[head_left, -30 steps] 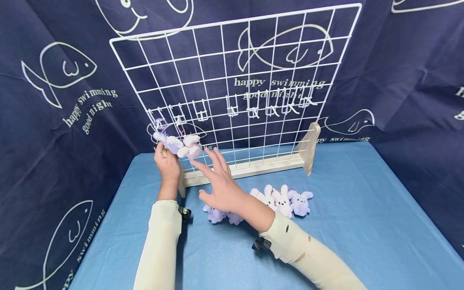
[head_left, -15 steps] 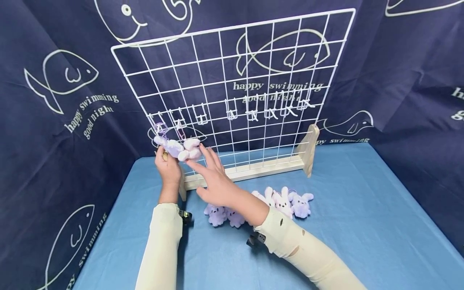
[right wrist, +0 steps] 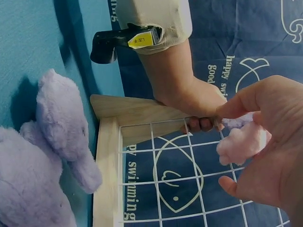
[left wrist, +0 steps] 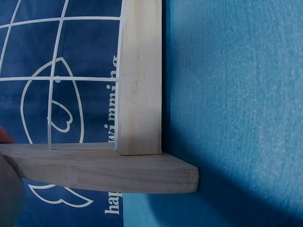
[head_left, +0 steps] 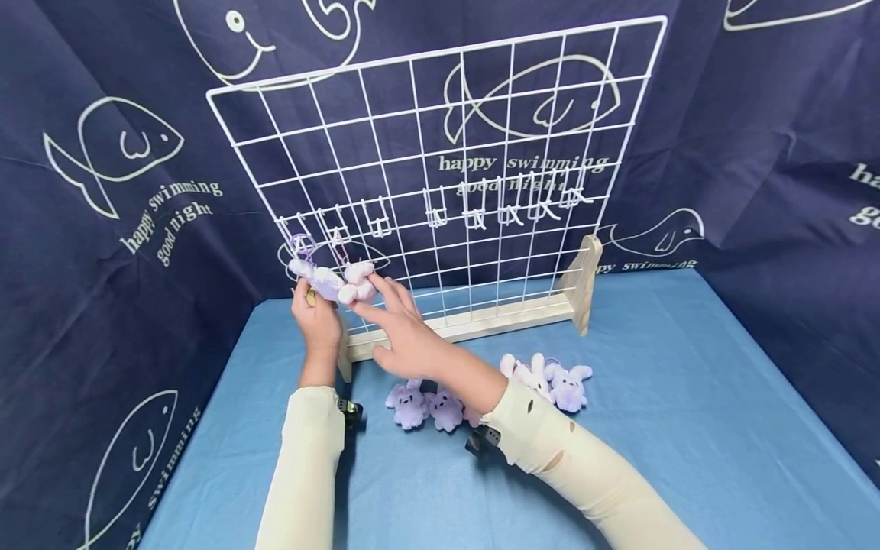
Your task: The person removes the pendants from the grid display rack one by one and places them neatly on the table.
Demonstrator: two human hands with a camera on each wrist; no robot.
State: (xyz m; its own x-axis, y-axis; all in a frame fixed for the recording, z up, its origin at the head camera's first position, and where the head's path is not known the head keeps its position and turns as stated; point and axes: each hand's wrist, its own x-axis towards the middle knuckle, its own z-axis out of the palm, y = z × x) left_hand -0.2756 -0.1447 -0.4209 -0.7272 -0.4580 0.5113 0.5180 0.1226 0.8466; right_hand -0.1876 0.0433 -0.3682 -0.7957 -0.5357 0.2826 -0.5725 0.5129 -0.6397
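On the far left hook of the white wire grid [head_left: 412,141] hangs a lilac plush bunny [head_left: 327,283] by a purple coil cord. Beside it a pink plush bunny [head_left: 359,281] hangs from a pink cord. My left hand [head_left: 318,317] grips the left wooden end board [right wrist: 137,111] of the stand, below the lilac bunny; its fingers curl behind the board in the right wrist view. My right hand [head_left: 412,336] reaches in from the right, fingers extended and spread, fingertips at the pink bunny, thumb apart. The left wrist view shows mostly the stand's wooden foot [left wrist: 109,171].
Several white hooks [head_left: 474,219] line the grid toward the right. On the blue table [head_left: 653,412] lie lilac bunnies [head_left: 411,406] and pale pink bunnies [head_left: 532,376], partly hidden by my right forearm. A wooden base bar [head_left: 495,317] carries the grid. Dark fish-print cloth hangs behind.
My right hand has moved slightly left and its fingertips have come to the pink bunny. My left hand keeps its place. The head view has shifted a little.
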